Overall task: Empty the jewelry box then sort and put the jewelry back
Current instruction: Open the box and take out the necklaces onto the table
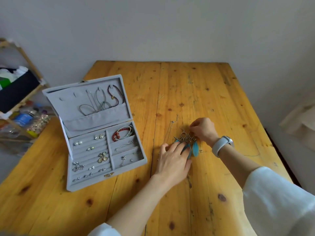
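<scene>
The right hand [202,129] pinches silver earrings [187,136] with blue feathers, left hand [172,158] flat on them, fingers straight.

At frame centre, both hands [172,159] [202,128] handle silver earrings with turquoise feathers [189,142] on the knotty pine surface [196,86], right of the open grey velvet jewelry box [95,133].

Looks like a home, prob. a bedroom or spare rm: plain white wall [153,28], knotty pine table [196,86] pushed against it. Wooden rack [25,65] at left w/ folded clothes, bottles [23,116] etc., plus grey velvet jewelry box [95,133] open on the tabletop.
</scene>
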Demonstrator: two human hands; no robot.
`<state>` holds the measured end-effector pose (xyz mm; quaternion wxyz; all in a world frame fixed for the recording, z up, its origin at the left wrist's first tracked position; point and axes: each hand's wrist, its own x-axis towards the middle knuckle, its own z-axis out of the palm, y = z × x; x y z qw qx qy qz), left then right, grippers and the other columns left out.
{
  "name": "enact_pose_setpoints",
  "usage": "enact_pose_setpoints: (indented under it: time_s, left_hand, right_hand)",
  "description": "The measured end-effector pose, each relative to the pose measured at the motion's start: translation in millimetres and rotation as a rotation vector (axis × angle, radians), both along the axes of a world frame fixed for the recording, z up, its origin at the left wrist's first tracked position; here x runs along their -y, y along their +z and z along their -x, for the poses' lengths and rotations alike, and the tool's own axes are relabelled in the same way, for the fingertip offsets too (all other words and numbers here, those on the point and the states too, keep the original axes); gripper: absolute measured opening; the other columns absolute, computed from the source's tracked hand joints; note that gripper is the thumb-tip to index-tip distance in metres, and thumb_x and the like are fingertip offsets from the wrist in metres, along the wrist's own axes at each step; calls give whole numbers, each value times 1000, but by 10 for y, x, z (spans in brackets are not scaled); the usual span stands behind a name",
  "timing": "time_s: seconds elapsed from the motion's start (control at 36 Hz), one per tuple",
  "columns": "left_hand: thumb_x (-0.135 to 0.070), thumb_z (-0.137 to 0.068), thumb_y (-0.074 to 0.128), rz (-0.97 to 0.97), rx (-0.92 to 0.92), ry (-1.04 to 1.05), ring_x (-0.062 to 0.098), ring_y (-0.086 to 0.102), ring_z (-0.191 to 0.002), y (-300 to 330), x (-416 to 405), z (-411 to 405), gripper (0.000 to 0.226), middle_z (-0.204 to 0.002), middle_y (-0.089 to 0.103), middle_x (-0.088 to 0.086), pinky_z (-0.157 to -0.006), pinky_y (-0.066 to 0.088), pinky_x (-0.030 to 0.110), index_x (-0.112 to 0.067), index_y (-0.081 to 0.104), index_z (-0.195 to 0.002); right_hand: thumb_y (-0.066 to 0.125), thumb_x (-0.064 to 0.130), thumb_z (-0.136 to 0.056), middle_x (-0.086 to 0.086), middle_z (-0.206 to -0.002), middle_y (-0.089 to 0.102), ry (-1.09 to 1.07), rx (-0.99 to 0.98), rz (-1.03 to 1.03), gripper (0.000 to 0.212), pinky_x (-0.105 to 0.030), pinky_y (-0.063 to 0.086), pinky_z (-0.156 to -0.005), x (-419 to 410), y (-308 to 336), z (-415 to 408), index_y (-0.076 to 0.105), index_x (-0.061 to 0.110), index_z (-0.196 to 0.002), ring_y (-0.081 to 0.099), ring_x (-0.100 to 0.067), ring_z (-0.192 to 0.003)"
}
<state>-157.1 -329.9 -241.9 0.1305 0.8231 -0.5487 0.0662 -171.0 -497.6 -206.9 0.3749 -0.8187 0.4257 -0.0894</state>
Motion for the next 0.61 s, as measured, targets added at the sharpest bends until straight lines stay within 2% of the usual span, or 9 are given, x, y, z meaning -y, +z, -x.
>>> enact_pose_setpoints:
  time_s: [0.11,0.19,0.28,0.36,0.44,0.61]
  left_hand:
    - [-37,-83,32,31,-3,0,13,56,-110,-32,-7,-16,42,-113,63,-5,-86,44,42,-23,66,-103]
    - [-36,-83,33,44,7,-1,13,55,-110,-56,5,-29,40,-113,63,-6,-90,35,42,-23,66,-102]
    - [-36,-83,32,36,25,-1,13,57,-109,-51,13,-47,41,-114,64,-5,-87,43,43,-23,67,-101]
    - [-36,-83,33,31,33,-8,12,57,-108,-41,15,-47,41,-114,64,-5,-85,46,43,-23,68,-99]
    - [-37,-82,34,26,29,-16,11,58,-108,-40,2,-66,42,-115,64,-4,-86,46,42,-24,68,-100]
    - [-32,-85,36,131,-53,-44,16,55,-113,86,-96,-221,41,-121,61,1,-95,38,47,-19,65,-110]
  right_hand:
    - [53,2,-85,-13,-86,64,5,-14,-6,17,-28,49,-61,22,-30,43,69,6,-85,60,-24,-78]
    - [47,2,-87,-12,-93,65,39,23,60,24,-28,47,-71,9,-29,106,68,2,-99,58,-23,-84]
    - [45,5,-89,-11,-106,64,134,70,213,27,-25,42,-74,-67,-47,195,66,5,-107,58,-23,-88]
    - [46,5,-91,-10,-109,59,272,37,349,28,-30,40,-86,-101,-150,279,66,11,-110,52,-28,-103]
    - [45,8,-93,-8,-109,57,323,19,397,29,-33,40,-86,-103,-192,329,64,14,-114,47,-27,-104]
    - [47,7,-90,-8,-106,58,297,148,346,26,-30,42,-83,-188,-8,255,64,10,-110,54,-24,-98]
